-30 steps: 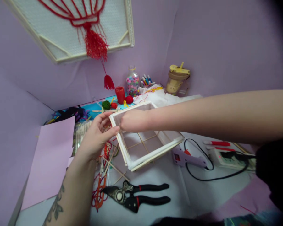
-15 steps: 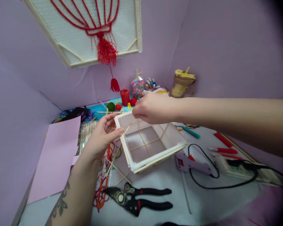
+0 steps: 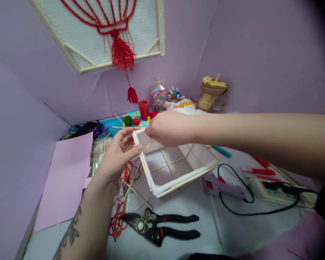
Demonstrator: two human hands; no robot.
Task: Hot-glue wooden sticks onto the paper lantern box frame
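Observation:
A box-like frame (image 3: 184,180) with a thick white rim, sheer pale walls and thin crossed wooden sticks is tilted above the table. My left hand (image 3: 114,156) grips its left side, the thumb over the rim and the fingers outside. At the far rim, my right hand (image 3: 170,128) is closed, fingertips pressed together against or just over the edge. Whatever those fingers hold is hidden. Below the frame lie pruning shears (image 3: 159,226) with black handles. A lilac glue gun (image 3: 225,188) rests to the right of the frame.
Loose wooden sticks (image 3: 137,192) and orange-handled scissors (image 3: 119,221) lie left of the shears. A power strip (image 3: 276,194) with a black cord sits at right. Behind stand a red candle (image 3: 144,110) and a jar of pompoms (image 3: 159,97). Pink card (image 3: 63,180) lies at left.
My right hand has moved slightly left and down along the far rim, towards the frame's left corner. My left hand keeps its grip. The whole view has shifted a little.

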